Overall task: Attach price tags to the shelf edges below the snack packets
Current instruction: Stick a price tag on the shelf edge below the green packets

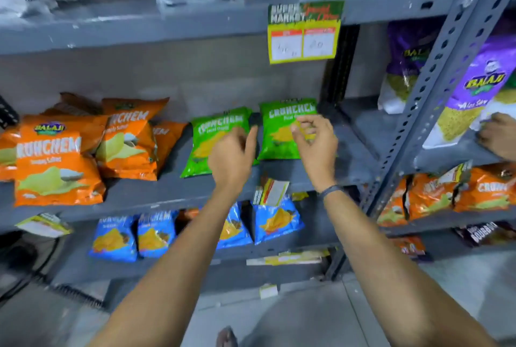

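Two green snack packets (220, 139) (282, 128) lean on the middle grey shelf. My left hand (231, 155) is raised in front of the left green packet, fingers loosely apart, holding nothing I can see. My right hand (315, 145) hovers in front of the right green packet with fingers curled and apart. A yellow price tag (272, 193) hangs tilted from the middle shelf's front edge (167, 198), just below and between my wrists. A larger yellow-and-green price tag (304, 32) hangs from the upper shelf edge.
Orange packets (58, 167) fill the left of the middle shelf, blue packets (156, 235) the shelf below. More tags hang at the lower left (44, 225) and bottom shelf (287, 258). A perforated upright (435, 72) divides the rack. Another person's hand (499, 134) touches purple packets (474, 89) at right.
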A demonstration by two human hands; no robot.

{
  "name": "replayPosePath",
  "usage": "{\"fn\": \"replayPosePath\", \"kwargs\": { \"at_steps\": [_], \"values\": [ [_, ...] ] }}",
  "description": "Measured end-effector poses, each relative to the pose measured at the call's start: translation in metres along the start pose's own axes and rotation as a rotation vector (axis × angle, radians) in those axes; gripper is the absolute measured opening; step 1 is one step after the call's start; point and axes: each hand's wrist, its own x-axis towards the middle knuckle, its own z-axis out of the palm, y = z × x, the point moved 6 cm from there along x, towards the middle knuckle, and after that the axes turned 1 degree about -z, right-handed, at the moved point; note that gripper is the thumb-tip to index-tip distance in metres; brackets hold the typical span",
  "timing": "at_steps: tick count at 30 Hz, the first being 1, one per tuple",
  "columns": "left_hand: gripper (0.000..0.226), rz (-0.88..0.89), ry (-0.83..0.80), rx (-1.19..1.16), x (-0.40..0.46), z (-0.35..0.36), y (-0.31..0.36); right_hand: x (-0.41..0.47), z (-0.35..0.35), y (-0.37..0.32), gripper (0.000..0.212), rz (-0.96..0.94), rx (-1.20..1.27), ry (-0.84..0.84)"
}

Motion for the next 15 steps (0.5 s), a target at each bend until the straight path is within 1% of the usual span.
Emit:
{"fn": "replayPosePath", "kwargs": {
  "at_steps": [3, 4, 5, 6, 8, 9, 11, 13, 15],
  "values": [
    [0.038, -0.267, -0.428, 0.128, -0.054, 0.055, -0.084, -0.037, 0.037, 0.033, 0.022, 0.033, -0.133, -0.285],
    [0.036, -0.337, -0.573, 0.095, -0.071, 0.071, -0.104, -0.047, 0.049, 0.044, 0.027, 0.035, -0.204, -0.385],
    [0.034, -0.406, -0.684, 0.02, -0.085, 0.085, -0.118, -0.055, 0.059, 0.053, 0.033, 0.044, -0.276, -0.483],
    [0.031, -0.469, -0.744, -0.06, -0.093, 0.093, -0.126, -0.062, 0.069, 0.062, 0.039, 0.057, -0.331, -0.568],
    [0.024, -0.558, -0.775, -0.158, -0.098, 0.105, -0.134, -0.069, 0.084, 0.074, 0.047, 0.063, -0.41, -0.689],
    [0.022, -0.59, -0.778, -0.199, -0.098, 0.111, -0.134, -0.07, 0.09, 0.077, 0.048, 0.041, -0.468, -0.722],
    [0.01, -0.638, -0.756, -0.283, -0.095, 0.121, -0.131, -0.068, 0.099, 0.08, 0.045, -0.033, -0.589, -0.732],
    [0.018, -0.642, -0.704, -0.319, -0.09, 0.128, -0.133, -0.063, 0.104, 0.082, 0.037, -0.061, -0.636, -0.699],
    [0.026, -0.606, -0.662, -0.33, -0.086, 0.131, -0.131, -0.058, 0.106, 0.086, 0.032, -0.028, -0.654, -0.696]
  ]
}}
